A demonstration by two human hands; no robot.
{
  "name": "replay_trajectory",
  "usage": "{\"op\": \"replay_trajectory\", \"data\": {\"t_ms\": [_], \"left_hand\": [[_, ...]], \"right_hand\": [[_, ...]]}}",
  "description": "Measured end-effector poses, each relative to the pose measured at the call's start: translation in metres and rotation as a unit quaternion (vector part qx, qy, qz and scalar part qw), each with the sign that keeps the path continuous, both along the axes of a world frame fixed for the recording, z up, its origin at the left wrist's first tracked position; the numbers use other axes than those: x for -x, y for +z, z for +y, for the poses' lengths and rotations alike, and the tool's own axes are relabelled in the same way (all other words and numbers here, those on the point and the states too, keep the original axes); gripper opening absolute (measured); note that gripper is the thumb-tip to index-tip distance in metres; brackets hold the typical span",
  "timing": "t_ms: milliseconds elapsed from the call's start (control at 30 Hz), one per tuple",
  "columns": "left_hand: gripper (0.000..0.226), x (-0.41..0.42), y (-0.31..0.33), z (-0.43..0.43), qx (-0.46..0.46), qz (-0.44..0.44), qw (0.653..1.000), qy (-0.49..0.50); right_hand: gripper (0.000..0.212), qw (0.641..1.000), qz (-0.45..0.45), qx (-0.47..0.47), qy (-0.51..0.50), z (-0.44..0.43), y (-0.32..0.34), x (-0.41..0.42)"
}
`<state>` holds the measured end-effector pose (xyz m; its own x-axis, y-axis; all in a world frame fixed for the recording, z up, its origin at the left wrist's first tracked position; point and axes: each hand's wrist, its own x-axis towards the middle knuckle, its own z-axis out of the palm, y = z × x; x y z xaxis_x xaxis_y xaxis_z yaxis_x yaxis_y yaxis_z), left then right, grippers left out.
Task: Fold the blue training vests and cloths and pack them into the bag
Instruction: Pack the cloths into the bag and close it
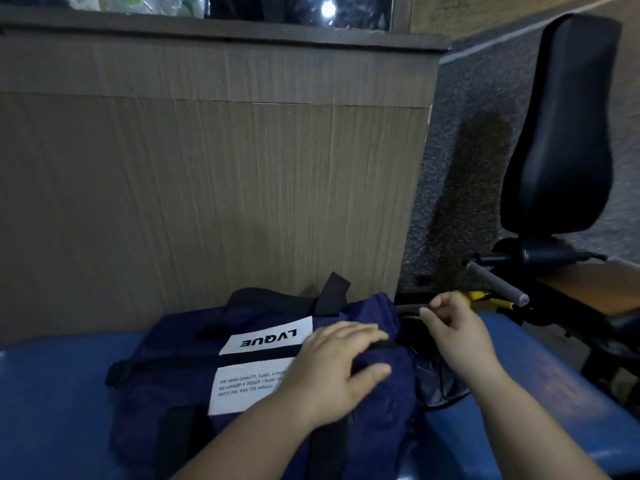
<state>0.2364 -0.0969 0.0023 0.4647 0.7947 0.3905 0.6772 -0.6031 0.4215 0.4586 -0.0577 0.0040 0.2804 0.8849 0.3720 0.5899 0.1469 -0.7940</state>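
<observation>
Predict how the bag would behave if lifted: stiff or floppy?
Probably floppy: the bag is soft fabric, creased around the left hand pressing it. It would likely sag from its strap. Unlikely to roll: it lies wide and flat on the bench.

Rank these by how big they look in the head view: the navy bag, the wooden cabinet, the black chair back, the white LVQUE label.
1. wooden cabinet
2. navy bag, though being nearest the camera enlarges it
3. black chair back
4. white LVQUE label
</observation>
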Motion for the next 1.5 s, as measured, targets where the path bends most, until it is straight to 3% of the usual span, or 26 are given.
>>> {"op": "replay_trajectory", "data": {"t_ms": [100,233,333,367,433,467,633,800,867,933,1033,1133,1200,1300,1500], "left_hand": [[0.066,-0.014,-0.002,0.011,0.008,0.13,0.991,0.036],[0.072,-0.018,-0.006,0.025,0.038,0.203,0.977,0.058],[0.09,-0.018,-0.008,0.034,0.062,0.223,0.971,0.065],[0.101,-0.017,-0.008,0.036,0.068,0.22,0.971,0.068],[0.115,-0.016,-0.007,0.038,0.082,0.206,0.972,0.078],[0.111,-0.018,-0.005,0.039,0.087,0.2,0.972,0.082],[0.047,-0.036,0.017,0.053,0.064,0.147,0.981,0.112],[0.025,-0.059,0.032,0.094,-0.114,0.05,0.986,0.113],[0.024,-0.068,0.029,0.117,-0.078,0.09,0.989,0.087],[0.032,-0.071,0.018,0.141,0.031,0.126,0.988,0.078],[0.041,-0.072,0.005,0.164,0.2,0.082,0.972,0.091],[0.06,-0.074,-0.001,0.173,0.264,0.191,0.94,0.099],[0.068,-0.075,-0.005,0.175,0.295,0.239,0.919,0.107],[0.078,-0.069,-0.014,0.178,0.312,0.211,0.921,0.103],[0.056,-0.068,-0.023,0.181,0.255,0.127,0.955,0.088]], "right_hand": [[0.017,0.999,-0.013,0.007,-0.051,0.0,-0.019,-0.021],[0.043,0.982,-0.065,0.126,-0.121,0.005,-0.052,-0.055],[0.057,0.98,-0.007,0.184,-0.075,0.009,-0.063,-0.07],[0.051,0.982,0.016,0.185,-0.044,0.011,-0.064,-0.072],[0.02,0.988,-0.005,0.155,0.019,0.015,-0.061,-0.071],[0.005,0.99,-0.017,0.129,0.046,0.016,-0.059,-0.069],[0.023,0.981,0.046,0.07,0.173,0.017,-0.047,-0.059],[0.038,0.947,0.045,0.114,0.296,0.027,-0.056,-0.047],[0.027,0.932,0.068,0.136,0.328,0.033,-0.061,-0.044],[0.024,0.915,0.085,0.169,0.356,0.038,-0.061,-0.045],[0.025,0.896,0.107,0.193,0.384,0.039,-0.058,-0.045],[0.016,0.879,0.139,0.225,0.397,0.04,-0.058,-0.044],[0.015,0.868,0.157,0.254,0.396,0.044,-0.056,-0.044],[0.017,0.864,0.195,0.262,0.384,0.05,-0.053,-0.044],[0.017,0.899,0.191,0.24,0.314,0.073,-0.057,-0.031]]}}
